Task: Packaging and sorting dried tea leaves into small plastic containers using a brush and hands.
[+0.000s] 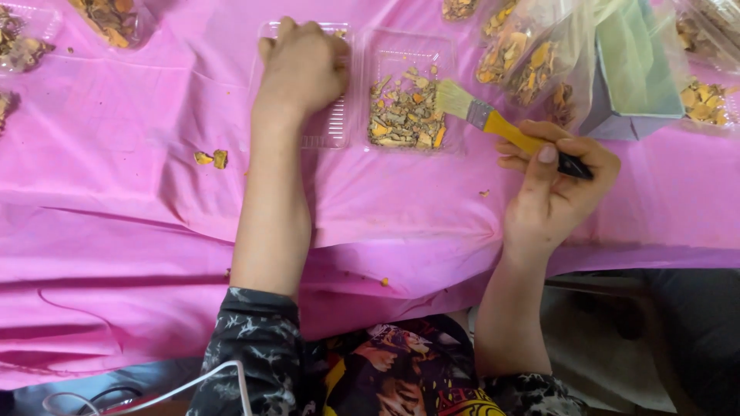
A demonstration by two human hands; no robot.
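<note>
One brush (493, 123), held in the right hand (551, 189); fingers clamped on its yellow-and-black handle. Long axis runs diagonal: pale bristles point up-left, over the right edge of the filled tray (406, 92), handle end down-right. One hinged clear container, two halves: the right holds dried orange-brown chips, the left half (327, 131) lies under the left hand (304, 65), fingers together, pressing down. Two loose chips (211, 159) on the pink-covered surface (116, 200). One clear bag of chips (524, 54) beside one grey-green box (636, 69).

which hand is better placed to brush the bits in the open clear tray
Right, likely: the right hand holds the brush, bristles at the tray edge. The left hand rests on the lid half.
</note>
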